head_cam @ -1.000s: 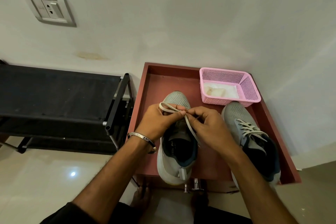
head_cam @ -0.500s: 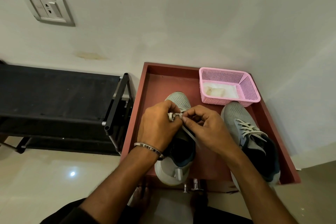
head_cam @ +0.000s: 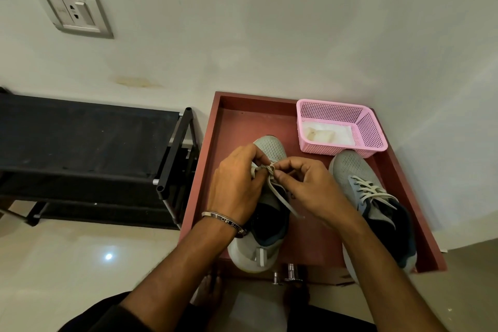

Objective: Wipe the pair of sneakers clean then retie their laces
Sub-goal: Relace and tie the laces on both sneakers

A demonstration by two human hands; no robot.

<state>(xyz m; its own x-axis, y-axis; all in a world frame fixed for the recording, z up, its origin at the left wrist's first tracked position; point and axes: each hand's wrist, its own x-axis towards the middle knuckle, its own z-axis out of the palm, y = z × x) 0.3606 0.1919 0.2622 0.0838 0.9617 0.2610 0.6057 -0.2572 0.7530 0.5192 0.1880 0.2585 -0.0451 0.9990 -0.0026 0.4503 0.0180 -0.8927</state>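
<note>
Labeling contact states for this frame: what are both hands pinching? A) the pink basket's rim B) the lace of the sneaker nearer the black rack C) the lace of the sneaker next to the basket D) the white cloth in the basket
B: the left hand and right hand both pinch the lace over the sneaker nearer the black rack; the other sneaker lies untouched.

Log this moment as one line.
left hand: pinches lace | right hand: pinches lace | left sneaker: knot forming | right sneaker: laced
</note>
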